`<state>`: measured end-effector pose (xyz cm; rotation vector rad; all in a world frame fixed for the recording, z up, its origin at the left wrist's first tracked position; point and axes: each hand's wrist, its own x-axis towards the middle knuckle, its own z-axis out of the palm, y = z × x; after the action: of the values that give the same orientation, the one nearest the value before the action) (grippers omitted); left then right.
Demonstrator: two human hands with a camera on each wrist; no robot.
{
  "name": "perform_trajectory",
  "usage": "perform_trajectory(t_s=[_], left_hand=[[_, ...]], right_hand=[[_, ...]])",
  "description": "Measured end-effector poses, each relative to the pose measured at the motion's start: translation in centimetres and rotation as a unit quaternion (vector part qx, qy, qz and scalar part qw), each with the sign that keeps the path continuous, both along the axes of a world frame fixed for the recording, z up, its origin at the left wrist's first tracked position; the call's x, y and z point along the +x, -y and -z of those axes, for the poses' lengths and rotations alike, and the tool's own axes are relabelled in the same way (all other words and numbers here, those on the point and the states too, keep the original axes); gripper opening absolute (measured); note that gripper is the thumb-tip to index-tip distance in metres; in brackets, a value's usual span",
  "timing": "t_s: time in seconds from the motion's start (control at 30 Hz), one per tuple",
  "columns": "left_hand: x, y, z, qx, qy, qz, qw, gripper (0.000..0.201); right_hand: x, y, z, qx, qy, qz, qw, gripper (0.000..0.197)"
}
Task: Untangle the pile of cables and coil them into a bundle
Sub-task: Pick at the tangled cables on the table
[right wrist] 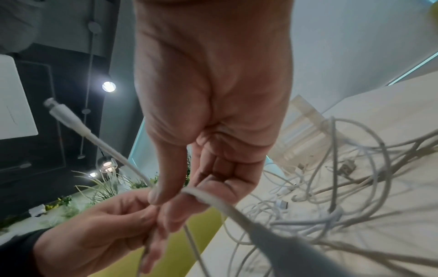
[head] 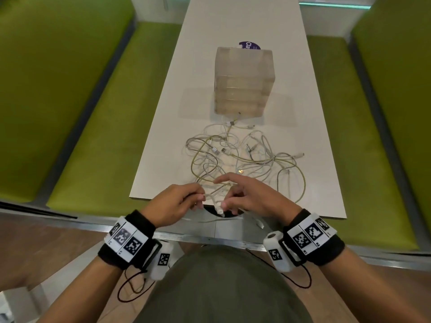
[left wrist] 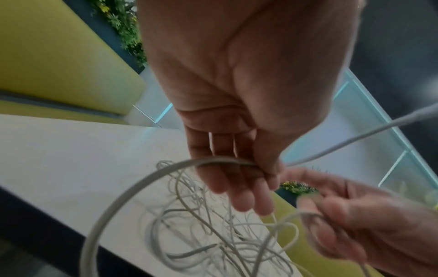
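On a purple round sticker (head: 249,45) at upper centre of the head view, only the letters "Cla" can be read; it is partly hidden by one translucent block (head: 243,81). A tangled pile of cables (head: 242,157), too knotted to be counted, lies mid-frame on the white tabletop (head: 303,89). One white cable (head: 215,202) is pinched by the left hand (head: 175,203) and the right hand (head: 254,197), each grip closed on it at lower centre.

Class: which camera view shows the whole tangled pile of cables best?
The head view: the pile of cables lies fully visible on the white table. The left wrist view shows a blurred part beyond the fingers; the right wrist view shows close, cropped strands.
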<state>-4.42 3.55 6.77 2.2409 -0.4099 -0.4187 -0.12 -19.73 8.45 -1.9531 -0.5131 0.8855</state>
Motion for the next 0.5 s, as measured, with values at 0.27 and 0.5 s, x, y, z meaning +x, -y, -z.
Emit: perform_trajectory(t_s=[0.27,0.5], left_hand=[[1.3,2.1,0.3,0.030,0.020,-0.012,0.999,0.016],[0.4,3.1,-1.3,-0.087,0.014,0.052,0.995,0.055]], right_hand=[[-1.1,-0.7,0.3,0.121,0.044,0.059,0.990,0.007],[-1.2,-1.0,1.2,0.042,-0.003,0.069,0.997,0.015]])
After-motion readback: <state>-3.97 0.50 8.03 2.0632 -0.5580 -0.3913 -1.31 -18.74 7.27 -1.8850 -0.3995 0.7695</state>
